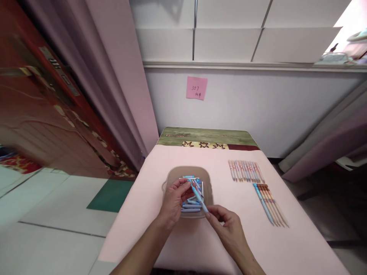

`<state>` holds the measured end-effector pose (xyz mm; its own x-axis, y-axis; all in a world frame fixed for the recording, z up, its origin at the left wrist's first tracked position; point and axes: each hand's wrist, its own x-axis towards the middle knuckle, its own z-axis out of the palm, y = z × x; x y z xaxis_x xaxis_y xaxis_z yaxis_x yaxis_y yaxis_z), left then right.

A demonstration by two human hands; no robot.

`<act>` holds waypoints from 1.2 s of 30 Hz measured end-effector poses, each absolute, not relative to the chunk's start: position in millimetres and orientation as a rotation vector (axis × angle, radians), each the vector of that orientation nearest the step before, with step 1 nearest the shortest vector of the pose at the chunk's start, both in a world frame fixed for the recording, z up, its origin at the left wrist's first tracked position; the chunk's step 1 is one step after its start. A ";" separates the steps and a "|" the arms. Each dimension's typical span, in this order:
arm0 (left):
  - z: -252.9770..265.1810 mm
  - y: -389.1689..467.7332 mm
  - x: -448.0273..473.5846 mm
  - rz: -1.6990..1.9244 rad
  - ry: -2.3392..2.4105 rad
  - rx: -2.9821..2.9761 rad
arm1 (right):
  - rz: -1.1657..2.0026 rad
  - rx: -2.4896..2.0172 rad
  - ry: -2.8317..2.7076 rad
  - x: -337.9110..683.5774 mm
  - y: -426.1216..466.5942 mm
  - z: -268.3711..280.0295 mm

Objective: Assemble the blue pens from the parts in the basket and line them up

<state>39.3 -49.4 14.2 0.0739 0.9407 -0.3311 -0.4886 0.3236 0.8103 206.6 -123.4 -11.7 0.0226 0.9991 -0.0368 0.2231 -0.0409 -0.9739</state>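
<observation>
Left hand (173,198) and right hand (228,223) share one light-blue pen (197,194), held at a slant above a single beige container (174,173) on a pink-covered table (137,214). Inside lie blue and white pen parts (191,206), too jumbled and too hidden by the fingers to count. To the right, two sets of pens are laid out: a back row (245,170) of roughly a dozen, its exact number blurred, and a front group of five, one blue pen (263,204) beside four brown-topped pens (273,206). One pink note (196,88) hangs on the wall. Reaching from lower left, the left hand pinches the pen's upper end, fingers curled; the right, from lower right, grips its lower end between thumb and forefinger near the container's corner.
</observation>
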 end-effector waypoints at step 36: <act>8.5 -107.4 4.9 1.199 1.388 0.986 | 0.293 -2.094 -1.072 326.1 -125.0 -60.6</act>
